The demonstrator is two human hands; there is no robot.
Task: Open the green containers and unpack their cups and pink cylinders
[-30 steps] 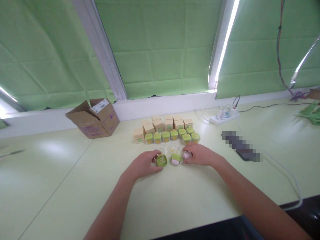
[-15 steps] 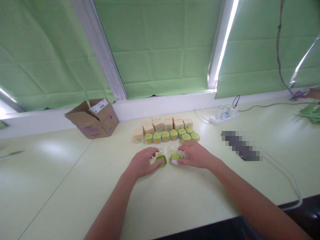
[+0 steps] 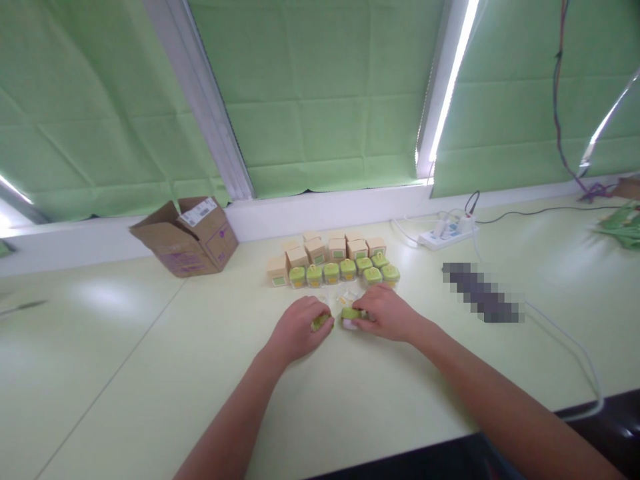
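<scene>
My left hand (image 3: 299, 328) is closed around a small green lid (image 3: 321, 321), mostly covered by the fingers. To its right, my right hand (image 3: 389, 313) pinches a small box (image 3: 350, 314) with a green top and a whitish lower part. The two pieces are a short gap apart, low over or on the table. Just behind them lies crinkled clear plastic with yellow marks (image 3: 345, 297). Several small clear boxes with green lids and yellow loops (image 3: 331, 273) stand in rows beyond my hands.
Several small tan cartons (image 3: 337, 249) stand behind the green-lidded boxes. At the left back is an open cardboard box (image 3: 195, 243). A white power strip (image 3: 447, 233) with cables lies at the right back, and a dark pixelated object (image 3: 480, 292) is right of my hand.
My left hand has moved slightly right and its fingers have closed over the green lid. The right hand's fingers have drawn closer around the small green-topped box.
</scene>
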